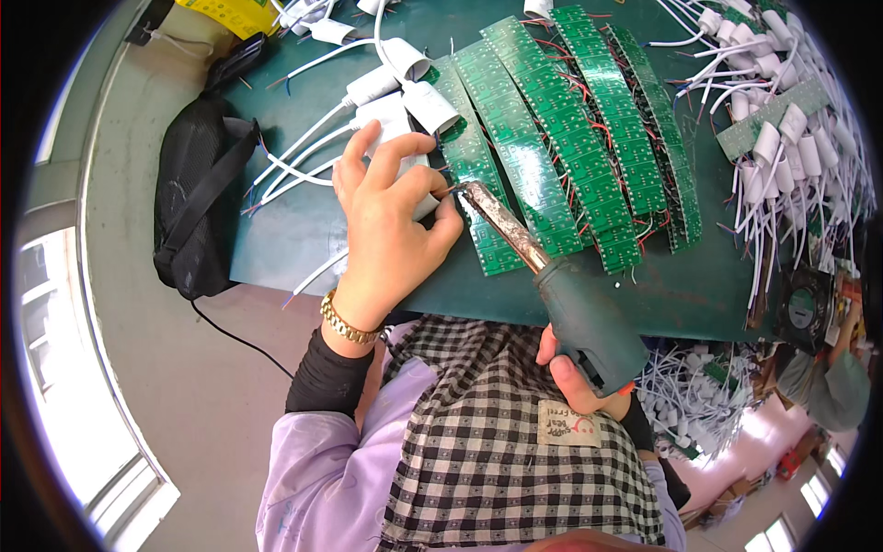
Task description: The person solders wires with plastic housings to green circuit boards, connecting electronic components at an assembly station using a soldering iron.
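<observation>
My left hand rests on the green table, fingers curled around a white plug-like part with a white cable. The part is held against the near end of a green circuit board strip. My right hand grips the dark green handle of a soldering iron. Its rusty metal tip touches the spot where my left fingers pinch the part. Several more green board strips with red and black wires lie side by side beyond it.
White plug parts with cables lie at the table's far left, and a big heap of them at the right. A black bag sits at the table's left edge. Another person is at lower right, beside a small fan.
</observation>
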`<state>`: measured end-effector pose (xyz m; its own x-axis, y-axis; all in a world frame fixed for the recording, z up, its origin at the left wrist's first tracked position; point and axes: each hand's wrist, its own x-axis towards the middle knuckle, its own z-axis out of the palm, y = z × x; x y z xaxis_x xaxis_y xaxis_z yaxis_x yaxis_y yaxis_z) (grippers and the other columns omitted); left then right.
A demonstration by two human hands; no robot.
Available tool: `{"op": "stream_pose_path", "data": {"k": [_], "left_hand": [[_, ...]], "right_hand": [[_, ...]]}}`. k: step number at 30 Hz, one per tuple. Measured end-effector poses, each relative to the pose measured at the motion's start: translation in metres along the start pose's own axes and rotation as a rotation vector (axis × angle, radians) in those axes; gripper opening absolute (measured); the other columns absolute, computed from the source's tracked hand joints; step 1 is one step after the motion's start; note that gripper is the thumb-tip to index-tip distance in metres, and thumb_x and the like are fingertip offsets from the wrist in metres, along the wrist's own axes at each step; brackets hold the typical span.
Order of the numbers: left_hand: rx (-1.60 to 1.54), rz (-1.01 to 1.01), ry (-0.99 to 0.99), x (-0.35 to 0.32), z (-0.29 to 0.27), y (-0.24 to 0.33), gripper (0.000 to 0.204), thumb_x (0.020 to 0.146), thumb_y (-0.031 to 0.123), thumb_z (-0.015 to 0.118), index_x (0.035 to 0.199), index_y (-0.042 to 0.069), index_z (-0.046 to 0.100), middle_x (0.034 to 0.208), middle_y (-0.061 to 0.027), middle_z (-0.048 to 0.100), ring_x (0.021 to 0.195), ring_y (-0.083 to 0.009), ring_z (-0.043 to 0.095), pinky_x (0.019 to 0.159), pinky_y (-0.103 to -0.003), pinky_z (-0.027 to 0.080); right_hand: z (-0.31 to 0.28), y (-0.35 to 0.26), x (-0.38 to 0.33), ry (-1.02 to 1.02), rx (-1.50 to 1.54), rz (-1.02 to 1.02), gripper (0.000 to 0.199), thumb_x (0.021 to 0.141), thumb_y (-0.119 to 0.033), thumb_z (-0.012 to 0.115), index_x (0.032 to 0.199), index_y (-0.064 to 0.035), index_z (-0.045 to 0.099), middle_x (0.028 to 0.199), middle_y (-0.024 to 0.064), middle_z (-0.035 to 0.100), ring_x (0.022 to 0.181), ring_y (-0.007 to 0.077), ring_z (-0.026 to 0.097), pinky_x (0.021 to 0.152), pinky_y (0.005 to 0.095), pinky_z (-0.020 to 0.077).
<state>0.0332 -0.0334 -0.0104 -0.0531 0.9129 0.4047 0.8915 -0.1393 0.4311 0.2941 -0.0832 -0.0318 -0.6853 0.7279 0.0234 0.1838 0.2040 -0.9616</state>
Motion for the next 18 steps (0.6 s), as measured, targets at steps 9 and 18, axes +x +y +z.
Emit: {"op": "stream_pose_path", "data": {"k": [9,18], "left_hand": [[-0.011,0.013,0.041,0.0,0.003,-0.001,0.014,0.059,0.004,0.067,0.068,0.011,0.058,0.106,-0.0018,0.057,0.115,-0.0397,0.04,0.091,-0.052,0.03],[-0.004,0.008,0.028,0.0,0.002,-0.001,0.014,0.06,0.004,0.067,0.068,0.011,0.057,0.106,-0.0022,0.057,0.116,-0.0401,0.04,0.09,-0.054,0.029]], "right_hand": [[0.001,-0.017,0.001,0.148,0.433,0.127,0.051,0.085,-0.029,0.059,0.122,0.0007,0.039,0.08,0.0102,0.053,0.07,0.019,0.053,0.063,0.0327,0.0473],[0.005,-0.023,0.012,0.364,0.528,0.042,0.057,0.085,-0.036,0.058,0.122,0.003,0.039,0.073,0.0103,0.052,0.063,0.0184,0.052,0.058,0.032,0.0465]]}}
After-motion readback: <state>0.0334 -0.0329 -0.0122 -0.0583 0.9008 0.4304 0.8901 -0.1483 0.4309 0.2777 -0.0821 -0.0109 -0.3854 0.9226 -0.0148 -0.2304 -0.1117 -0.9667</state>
